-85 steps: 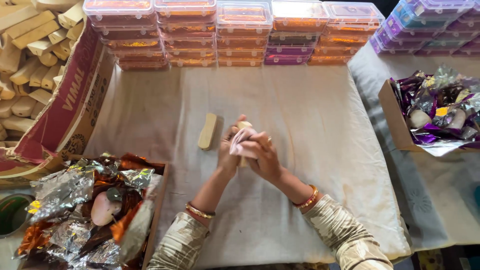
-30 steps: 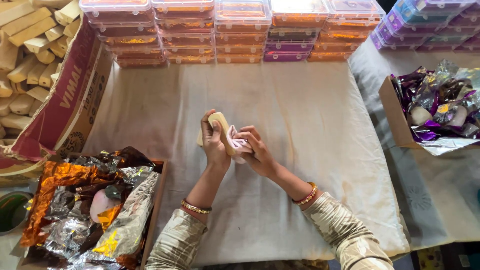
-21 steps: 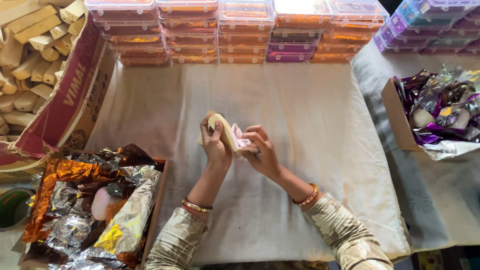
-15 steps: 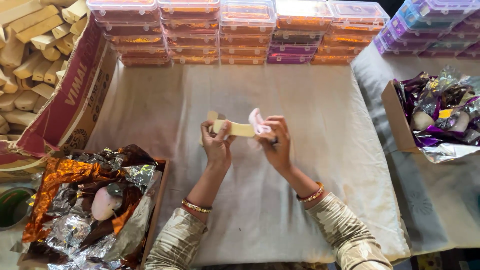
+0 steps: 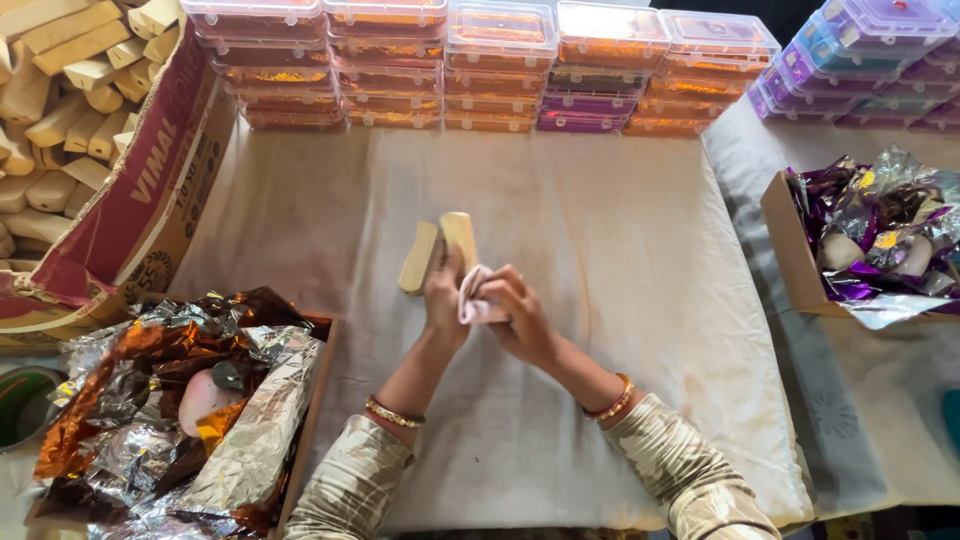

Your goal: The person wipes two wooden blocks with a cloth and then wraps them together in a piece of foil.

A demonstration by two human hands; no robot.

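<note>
Left hand grips a pale wooden block; right hand pinches a pink cloth against it, a second block just beside.

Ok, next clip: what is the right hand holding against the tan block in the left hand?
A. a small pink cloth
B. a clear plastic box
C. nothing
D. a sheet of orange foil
A. The right hand grips a small pink cloth pressed to the tan block that the left hand holds; the foil and boxes lie apart from both hands.
</note>
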